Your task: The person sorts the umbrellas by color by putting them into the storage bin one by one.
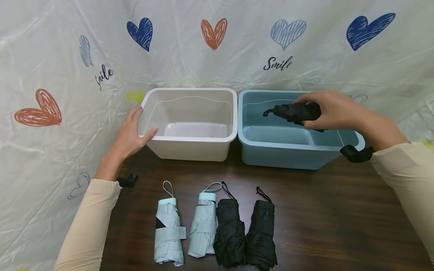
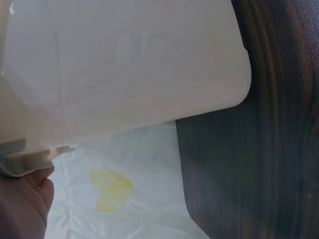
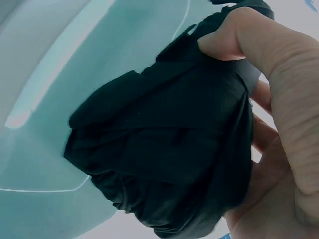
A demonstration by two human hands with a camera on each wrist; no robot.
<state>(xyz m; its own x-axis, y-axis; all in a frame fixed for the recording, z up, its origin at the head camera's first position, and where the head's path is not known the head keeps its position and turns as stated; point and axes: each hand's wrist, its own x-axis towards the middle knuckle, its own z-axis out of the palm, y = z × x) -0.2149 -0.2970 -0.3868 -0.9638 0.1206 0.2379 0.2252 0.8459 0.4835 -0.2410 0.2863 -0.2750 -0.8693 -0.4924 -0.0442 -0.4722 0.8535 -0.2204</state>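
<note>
My right hand (image 1: 327,110) grips a folded black umbrella (image 1: 288,112) over the blue bin (image 1: 278,146), its curved cord end pointing left. In the right wrist view the thumb lies across the umbrella's dark cloth (image 3: 164,139). At the near left corner of the white bin (image 1: 191,148), my left hand (image 1: 130,137) rests on the rim, fingers along the left side and thumb over the front edge. The left wrist view shows this hand (image 2: 25,204) beside the bin's rim, its fingers partly hidden.
Two light blue folded umbrellas (image 1: 169,241) lie on the dark wooden table (image 1: 325,210), to the left of two black folded umbrellas (image 1: 230,233). The bins stand side by side against a white cloth (image 1: 179,67) printed with hearts.
</note>
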